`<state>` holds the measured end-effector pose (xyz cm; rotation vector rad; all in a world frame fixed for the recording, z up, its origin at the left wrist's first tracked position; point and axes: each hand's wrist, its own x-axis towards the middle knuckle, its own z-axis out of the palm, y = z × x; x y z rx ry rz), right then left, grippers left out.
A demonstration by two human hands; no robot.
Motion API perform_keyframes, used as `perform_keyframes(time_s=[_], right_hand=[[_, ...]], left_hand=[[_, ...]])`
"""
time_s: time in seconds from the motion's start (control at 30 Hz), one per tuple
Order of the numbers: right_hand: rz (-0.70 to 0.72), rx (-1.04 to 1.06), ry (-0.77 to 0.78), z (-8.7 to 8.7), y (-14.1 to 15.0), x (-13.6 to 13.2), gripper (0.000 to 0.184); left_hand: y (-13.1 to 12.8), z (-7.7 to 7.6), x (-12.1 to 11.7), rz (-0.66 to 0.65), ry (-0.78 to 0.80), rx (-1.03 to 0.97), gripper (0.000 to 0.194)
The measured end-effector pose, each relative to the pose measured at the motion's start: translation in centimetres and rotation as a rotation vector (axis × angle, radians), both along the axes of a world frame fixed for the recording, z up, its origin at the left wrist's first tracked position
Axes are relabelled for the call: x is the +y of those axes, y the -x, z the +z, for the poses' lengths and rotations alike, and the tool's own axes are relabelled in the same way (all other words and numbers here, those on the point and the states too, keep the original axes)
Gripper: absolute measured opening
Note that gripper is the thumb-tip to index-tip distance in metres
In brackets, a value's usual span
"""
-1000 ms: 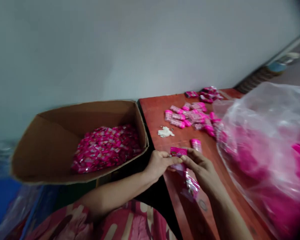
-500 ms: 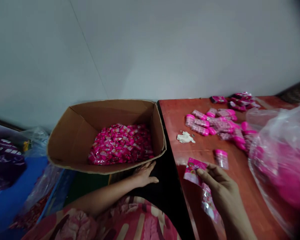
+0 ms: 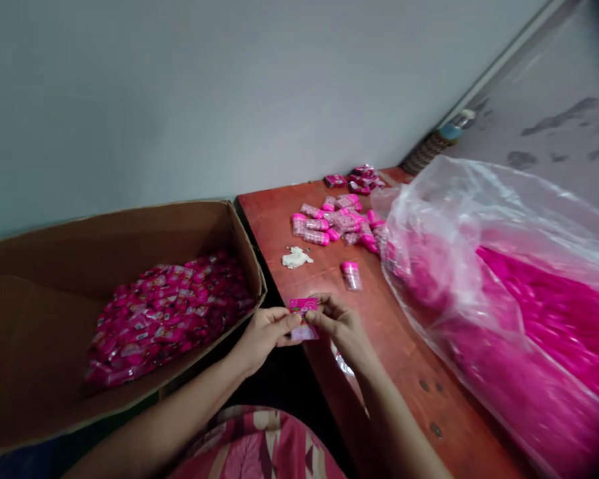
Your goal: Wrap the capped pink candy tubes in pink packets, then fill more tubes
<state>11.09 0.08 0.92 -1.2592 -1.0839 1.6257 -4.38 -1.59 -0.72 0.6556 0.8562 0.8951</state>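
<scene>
My left hand point(image 3: 264, 330) and my right hand point(image 3: 337, 322) meet at the near edge of a red wooden table point(image 3: 404, 359). Both pinch a small pink packet point(image 3: 303, 310) between fingertips, the left from the left side, the right from the right. A clear plastic strip point(image 3: 342, 362) hangs below my right hand. One small pink-capped tube point(image 3: 351, 275) lies on the table just beyond the packet. To my left stands an open cardboard box point(image 3: 40, 319) holding several pink packets point(image 3: 164, 316).
A large clear plastic bag point(image 3: 504, 293) full of pink goods covers the table's right side. Several pink tubes point(image 3: 332, 223) and dark pink packets point(image 3: 357, 178) lie at the table's far end by the grey wall. A white crumpled scrap point(image 3: 295, 257) lies near them.
My left hand has come up from the gap beside the box and joined my right hand on the pink packet. The view has swung to the right.
</scene>
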Motion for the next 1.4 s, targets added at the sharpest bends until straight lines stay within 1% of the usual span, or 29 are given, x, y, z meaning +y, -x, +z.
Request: perform_keyframes(time_s=[0.07, 0.1, 0.13, 0.17, 0.27, 0.3, 0.33, 0.37, 0.43, 0.53, 0.57, 0.6, 0.63, 0.67, 0.7, 0.73, 0.77, 0.83, 0.9, 0.97, 1.07, 1.17, 1.2, 1.3, 1.4], right_hand=[[0.029, -0.065, -0.010, 0.1, -0.5, 0.1, 0.028], [0.031, -0.148, -0.035, 0.2, -0.9, 0.4, 0.029], [0.020, -0.280, -0.079, 0.3, -1.3, 0.8, 0.029], [-0.004, -0.464, -0.138, 0.5, -1.8, 1.3, 0.029], [-0.092, -1.154, -0.312, 1.0, -3.2, 3.4, 0.031], [-0.098, -1.348, -0.335, 1.0, -3.6, 4.2, 0.033], [-0.088, -1.494, -0.337, 0.8, -4.0, 4.9, 0.036], [-0.072, -1.590, -0.325, 0.7, -4.4, 5.6, 0.037], [-0.055, -1.640, -0.289, 0.1, -5.2, 6.6, 0.035], [-0.065, -1.565, -0.274, -0.3, -6.4, 6.8, 0.026], [-0.063, -1.523, -0.283, -0.3, -6.6, 6.3, 0.025], [-0.062, -1.437, -0.292, -0.2, -6.7, 5.5, 0.027], [-0.069, -1.294, -0.286, 0.0, -6.6, 4.5, 0.029], [-0.083, -1.099, -0.265, 0.2, -6.2, 3.2, 0.032], [-0.108, -0.833, -0.215, 0.5, -5.7, 1.8, 0.034], [-0.131, -0.599, -0.131, 0.8, -4.9, 0.3, 0.034], [-0.134, -0.435, -0.055, 1.1, -4.1, -1.2, 0.034], [-0.170, -0.267, 0.027, 1.3, -2.4, -3.7, 0.032], [-0.202, -0.214, 0.054, 1.2, -1.0, -5.3, 0.032], [-0.222, -0.202, 0.045, 0.6, -0.2, -5.9, 0.031], [-0.251, -0.178, 0.015, -0.2, 0.1, -5.8, 0.030], [-0.247, -0.096, 0.001, -0.8, -0.1, -5.6, 0.027], [-0.240, -0.052, 0.001, -0.9, -0.1, -5.5, 0.027], [-0.232, 0.072, 0.013, -1.2, -0.2, -5.4, 0.027], [-0.250, 0.069, -0.005, -1.3, -0.3, -5.3, 0.027]], left_hand=[[-0.6, -0.6, 0.5, 0.027, 0.018, 0.028, 0.028], [-0.8, -0.9, 0.6, 0.028, 0.023, 0.049, 0.028], [-0.9, -1.1, 0.7, 0.028, 0.027, 0.073, 0.028], [-1.0, -1.3, 0.8, 0.030, 0.031, 0.099, 0.028], [-1.3, -1.2, 0.9, 0.068, 0.057, 0.136, 0.028], [-1.4, -1.1, 0.9, 0.084, 0.075, 0.133, 0.028], [-1.5, -1.0, 1.0, 0.099, 0.097, 0.124, 0.028], [-1.6, -0.9, 1.0, 0.116, 0.123, 0.108, 0.027], [-1.8, -0.6, 1.2, 0.154, 0.178, 0.071, 0.026], [-2.0, -0.3, 1.7, 0.222, 0.248, -0.017, 0.024], [-2.2, -0.2, 1.8, 0.248, 0.274, -0.055, 0.023], [-2.3, -0.1, 2.0, 0.276, 0.301, -0.097, 0.020], [-2.5, 0.0, 2.2, 0.307, 0.327, -0.142, 0.018], [-2.8, 0.1, 2.4, 0.337, 0.353, -0.190, 0.016], [-3.1, 0.2, 2.6, 0.364, 0.376, -0.237, 0.014], [-3.4, 0.2, 2.8, 0.389, 0.393, -0.281, 0.013], [-3.7, 0.3, 3.0, 0.410, 0.404, -0.322, 0.012], [-4.3, 0.3, 3.3, 0.438, 0.417, -0.390, 0.011], [-4.9, 0.4, 3.5, 0.453, 0.428, -0.430, 0.011], [-5.4, 0.7, 3.5, 0.453, 0.444, -0.444, 0.010], [-5.9, 1.1, 3.0, 0.423, 0.410, -0.438, 0.014], [-6.3, 1.4, 2.4, 0.318, 0.312, -0.391, 0.024], [-6.3, 1.4, 2.2, 0.291, 0.283, -0.371, 0.026], [-6.2, 1.4, 1.9, 0.268, 0.219, -0.344, 0.028], [-5.9, 1.5, 1.9, 0.214, 0.161, -0.341, 0.028]])
